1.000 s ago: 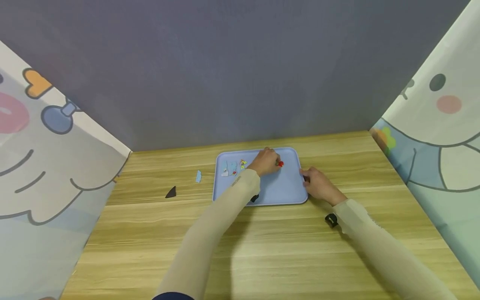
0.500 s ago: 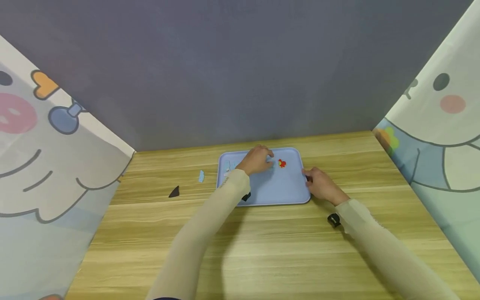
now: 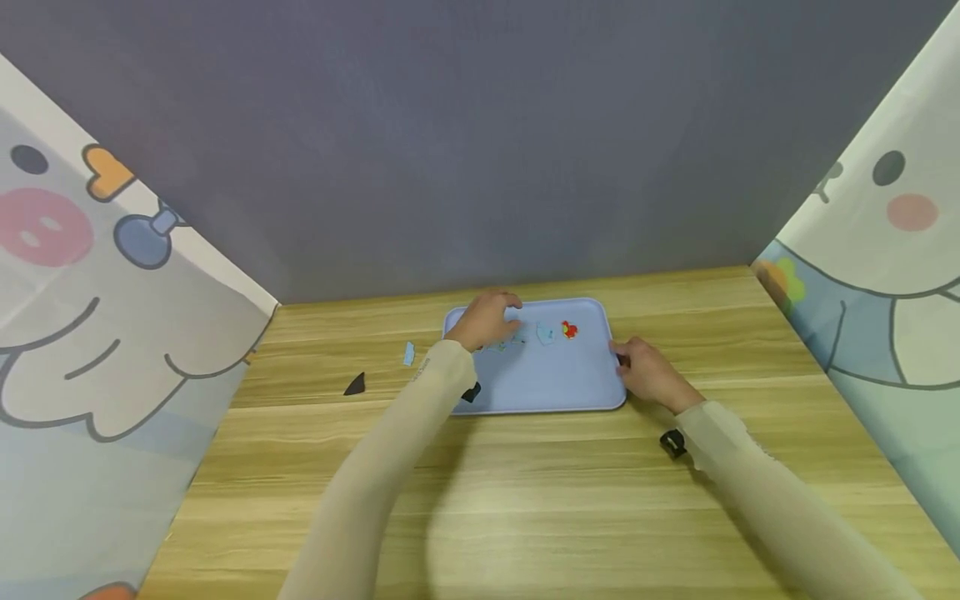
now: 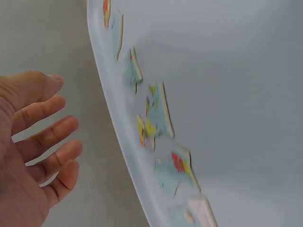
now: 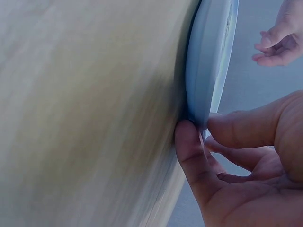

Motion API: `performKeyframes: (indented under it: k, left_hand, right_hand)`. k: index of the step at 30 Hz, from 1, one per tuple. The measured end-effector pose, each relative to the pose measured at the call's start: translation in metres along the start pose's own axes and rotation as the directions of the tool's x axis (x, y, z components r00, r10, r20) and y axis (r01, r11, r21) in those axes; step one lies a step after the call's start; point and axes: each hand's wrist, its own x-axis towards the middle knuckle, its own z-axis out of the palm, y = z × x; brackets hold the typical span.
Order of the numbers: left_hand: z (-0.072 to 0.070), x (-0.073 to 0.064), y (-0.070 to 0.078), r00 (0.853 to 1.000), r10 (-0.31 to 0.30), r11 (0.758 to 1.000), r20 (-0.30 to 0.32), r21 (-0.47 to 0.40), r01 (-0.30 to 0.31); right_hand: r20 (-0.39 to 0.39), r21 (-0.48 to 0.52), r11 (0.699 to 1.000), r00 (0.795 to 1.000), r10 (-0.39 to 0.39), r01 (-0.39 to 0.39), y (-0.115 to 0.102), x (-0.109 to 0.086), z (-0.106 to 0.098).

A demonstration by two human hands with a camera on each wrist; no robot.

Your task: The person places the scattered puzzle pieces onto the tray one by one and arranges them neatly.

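A light blue tray (image 3: 555, 379) lies on the table, with small flat puzzle pieces along its far side. Among them are a red piece (image 3: 570, 330) and a pale blue one (image 3: 546, 333). My left hand (image 3: 487, 319) hovers over the tray's far left part, fingers loosely bent and holding nothing, covering some pieces from the head view. In the left wrist view several pieces, one of them blue and yellow (image 4: 160, 111), line the tray's edge beside this hand (image 4: 38, 137). My right hand (image 3: 651, 377) pinches the tray's right rim between thumb and finger (image 5: 191, 153).
On the wooden table (image 3: 525, 500), left of the tray, lie a light blue piece (image 3: 408, 354) and a black pointed piece (image 3: 356, 384). A grey wall (image 3: 480, 150) rises behind the table. Cartoon-printed panels (image 3: 915, 317) flank both sides.
My left hand has let go of the red piece and moved left across the tray, uncovering the pale blue piece and others. The right hand stays at the rim.
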Motion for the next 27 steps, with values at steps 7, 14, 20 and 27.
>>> performKeyframes:
  k: [7, 14, 20, 27]
  left_hand:
    - [-0.016, -0.012, -0.024, 0.999, 0.001, 1.000, -0.041, 0.021, 0.000]
    - [-0.031, -0.031, -0.047, 0.998, -0.032, 0.999, -0.054, 0.007, 0.032]
    - [-0.037, -0.048, -0.064, 0.995, -0.078, 0.997, -0.065, 0.007, 0.079]
    - [-0.039, -0.059, -0.092, 0.992, -0.112, 0.994, -0.054, -0.027, 0.110]
  right_hand:
    - [0.006, -0.001, 1.000, 1.000, 0.001, -0.001, -0.001, 0.001, 0.000]
    - [0.011, -0.015, 1.000, 1.000, -0.001, 0.001, 0.000, 0.003, 0.000]
    - [0.015, 0.003, 1.000, 1.000, 0.007, -0.007, 0.000, 0.003, 0.001]
    - [0.029, 0.000, 1.000, 0.999, 0.017, -0.017, 0.001, 0.002, 0.001]
